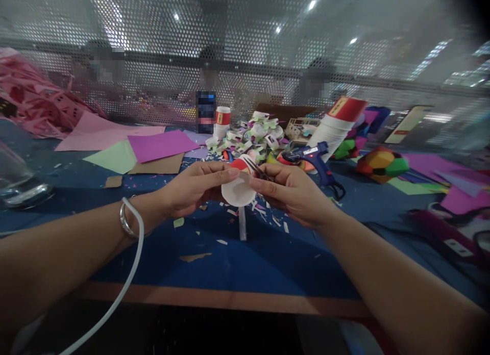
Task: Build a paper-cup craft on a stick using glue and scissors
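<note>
Over the middle of the table I hold a cut paper cup (238, 190), with its round white base toward me and a red and white printed side piece at the back. My left hand (199, 187) pinches the left edge between thumb and fingers. My right hand (296, 193) is closed on dark scissors (261, 172), with thin blades pointing at the cup's red part; its thumb is by the cup's right edge. The scissors' handles are mostly hidden by my fingers. Below the cup, a clear stick (242, 227) lies among paper scraps (276, 220).
A heap of cut cup pieces (260, 133) lies behind my hands, beside a blue glue gun (314, 155). Stacked paper cups (335, 123) lean at right near a multicoloured ball (382, 163). Coloured sheets (163, 145), a glass (23, 179) and a power strip (444, 235) flank the workspace. A white cable (135, 258) crosses my left wrist.
</note>
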The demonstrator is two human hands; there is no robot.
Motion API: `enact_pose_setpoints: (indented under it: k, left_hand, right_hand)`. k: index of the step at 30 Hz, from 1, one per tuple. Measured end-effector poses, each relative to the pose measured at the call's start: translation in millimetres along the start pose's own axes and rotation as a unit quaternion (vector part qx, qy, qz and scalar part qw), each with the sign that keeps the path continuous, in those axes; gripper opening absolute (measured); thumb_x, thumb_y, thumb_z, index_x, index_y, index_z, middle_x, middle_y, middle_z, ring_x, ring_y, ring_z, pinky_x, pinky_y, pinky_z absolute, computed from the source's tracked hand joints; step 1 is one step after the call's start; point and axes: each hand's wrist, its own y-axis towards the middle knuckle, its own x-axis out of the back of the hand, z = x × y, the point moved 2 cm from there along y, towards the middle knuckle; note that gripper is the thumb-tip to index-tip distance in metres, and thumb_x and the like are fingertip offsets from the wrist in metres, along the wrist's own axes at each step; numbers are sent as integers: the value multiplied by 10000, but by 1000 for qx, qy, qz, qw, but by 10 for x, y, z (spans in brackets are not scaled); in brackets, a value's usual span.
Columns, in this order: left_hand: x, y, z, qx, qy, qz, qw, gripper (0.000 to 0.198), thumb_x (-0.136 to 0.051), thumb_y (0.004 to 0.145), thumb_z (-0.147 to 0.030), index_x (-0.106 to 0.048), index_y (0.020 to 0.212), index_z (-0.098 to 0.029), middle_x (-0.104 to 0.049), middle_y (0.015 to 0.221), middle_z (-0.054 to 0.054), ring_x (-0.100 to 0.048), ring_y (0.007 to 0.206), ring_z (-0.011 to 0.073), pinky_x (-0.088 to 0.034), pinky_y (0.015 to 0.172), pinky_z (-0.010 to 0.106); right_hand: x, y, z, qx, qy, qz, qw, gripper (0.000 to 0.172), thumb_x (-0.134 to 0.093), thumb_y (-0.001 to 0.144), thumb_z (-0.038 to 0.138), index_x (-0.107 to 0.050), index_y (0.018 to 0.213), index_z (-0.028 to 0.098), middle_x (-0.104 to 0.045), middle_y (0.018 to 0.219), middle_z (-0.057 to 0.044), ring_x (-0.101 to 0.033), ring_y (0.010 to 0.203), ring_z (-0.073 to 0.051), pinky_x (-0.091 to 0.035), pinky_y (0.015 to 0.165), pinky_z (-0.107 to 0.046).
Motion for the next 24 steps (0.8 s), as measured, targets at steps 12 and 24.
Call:
enact_pose_setpoints:
  k: [12, 24]
  left_hand:
    - [56, 60, 74, 140, -68, 183, 971, 412, -648, 922, -515, -674, 1111, -150, -754, 1032, 136, -753, 900, 268, -593, 693, 299]
    - [64, 26, 52, 77, -89, 189, 975, 317, -860, 721, -225, -614, 911, -164, -626, 901, 9, -617, 788, 123, -525, 712, 235]
  right_hand:
    - [-15, -20, -43, -19, 6, 60, 998, 352, -834, 812, 439, -643, 903, 159, -544, 672, 48, -316, 496, -43, -174, 453, -240]
    - [-53, -15, -23, 19, -5, 110, 994, 305, -838, 815, 389, -670, 907, 151, -580, 839, 2, -484, 727, -98, -376, 632, -235]
